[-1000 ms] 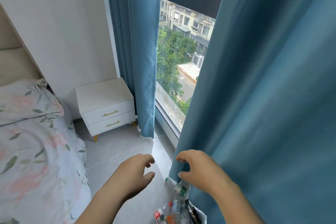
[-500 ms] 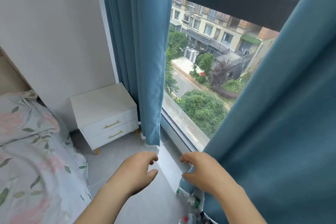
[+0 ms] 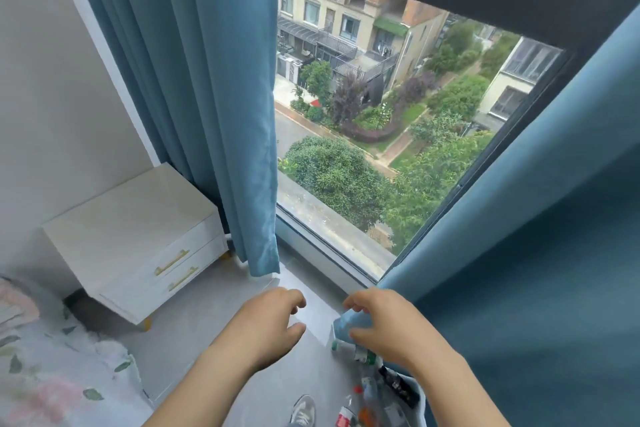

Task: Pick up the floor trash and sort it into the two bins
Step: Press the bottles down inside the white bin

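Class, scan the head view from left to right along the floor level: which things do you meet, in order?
Floral bedding → white nightstand → left hand → right hand → right blue curtain.

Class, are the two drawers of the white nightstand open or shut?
Shut. Both drawer fronts of the white nightstand sit flush with each other, gold handles aligned; no gap shows.
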